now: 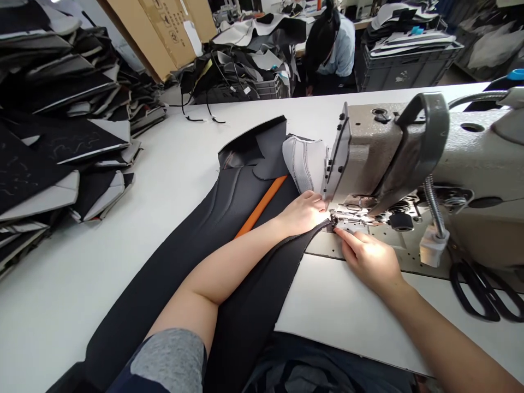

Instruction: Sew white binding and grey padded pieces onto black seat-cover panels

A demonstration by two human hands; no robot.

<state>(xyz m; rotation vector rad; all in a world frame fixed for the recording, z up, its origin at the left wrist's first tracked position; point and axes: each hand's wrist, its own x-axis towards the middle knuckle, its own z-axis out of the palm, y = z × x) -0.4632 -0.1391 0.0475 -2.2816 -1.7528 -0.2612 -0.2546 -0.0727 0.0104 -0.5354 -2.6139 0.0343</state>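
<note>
Black neoprene panel sits on the white tabletop, edge under your beige sewing machine. Your left hand and right hand press it flat, unclenched. Seams show up top, but the near edge looks unsewn.

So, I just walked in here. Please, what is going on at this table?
A person's left hand presses a black neoprene panel flat near the presser foot of an industrial sewing machine. The right hand lies beside the foot, on the machine's metal bed. An orange strip lies on the panel. Stacked panels pile up to the left, and a co-worker bends over further back.
</note>
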